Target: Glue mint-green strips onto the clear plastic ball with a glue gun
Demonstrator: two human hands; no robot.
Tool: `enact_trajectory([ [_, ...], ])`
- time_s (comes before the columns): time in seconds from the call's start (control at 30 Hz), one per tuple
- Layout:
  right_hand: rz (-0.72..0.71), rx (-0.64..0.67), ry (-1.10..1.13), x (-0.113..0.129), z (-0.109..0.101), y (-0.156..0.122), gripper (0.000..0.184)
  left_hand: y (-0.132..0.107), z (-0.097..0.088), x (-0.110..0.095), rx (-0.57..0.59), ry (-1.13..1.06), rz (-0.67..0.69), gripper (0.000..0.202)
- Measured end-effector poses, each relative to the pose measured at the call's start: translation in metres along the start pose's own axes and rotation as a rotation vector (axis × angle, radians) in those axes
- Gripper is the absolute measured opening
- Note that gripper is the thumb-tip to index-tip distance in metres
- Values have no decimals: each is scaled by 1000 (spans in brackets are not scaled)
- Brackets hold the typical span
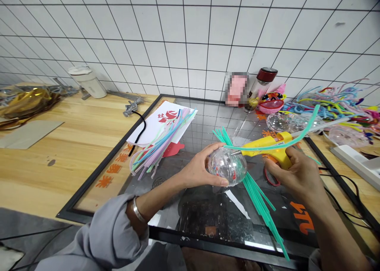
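Note:
My left hand [198,167] is closed round a clear plastic ball [227,170] with small red and blue specks. In my right hand [303,178] is a yellow hot glue gun [283,158], its metal nozzle at the top right of the ball. A green strip [308,125] runs from beside my left index fingertip across the gun and curves up to the right; I cannot tell whether that fingertip pins it. Beneath the ball, several straight green strips [263,203] lie on the glass-topped board [196,207]. A glue stick [326,124] appears to stick out behind the gun.
Pastel strips [164,142] lie across white paper [178,130] at left. Further clear balls [279,122] and colourful pipe cleaners [332,98] are at right, near a jar [261,86]. A black cord [347,187] trails past my right hand. Gold foil [32,100] sits far left.

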State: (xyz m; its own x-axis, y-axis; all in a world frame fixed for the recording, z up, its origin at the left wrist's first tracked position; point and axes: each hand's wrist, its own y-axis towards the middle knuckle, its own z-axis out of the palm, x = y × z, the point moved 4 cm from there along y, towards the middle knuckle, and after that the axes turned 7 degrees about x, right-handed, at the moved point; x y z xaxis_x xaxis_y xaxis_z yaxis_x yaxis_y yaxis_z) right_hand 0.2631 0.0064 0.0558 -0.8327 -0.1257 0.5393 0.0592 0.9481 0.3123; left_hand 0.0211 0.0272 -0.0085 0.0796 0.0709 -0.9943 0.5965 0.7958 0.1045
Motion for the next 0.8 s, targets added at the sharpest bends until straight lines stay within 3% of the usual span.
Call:
enact_trajectory([
  [0.8,-39,-46,-11,7,-2,-1,44,0,0,6,25,0,-9,105],
])
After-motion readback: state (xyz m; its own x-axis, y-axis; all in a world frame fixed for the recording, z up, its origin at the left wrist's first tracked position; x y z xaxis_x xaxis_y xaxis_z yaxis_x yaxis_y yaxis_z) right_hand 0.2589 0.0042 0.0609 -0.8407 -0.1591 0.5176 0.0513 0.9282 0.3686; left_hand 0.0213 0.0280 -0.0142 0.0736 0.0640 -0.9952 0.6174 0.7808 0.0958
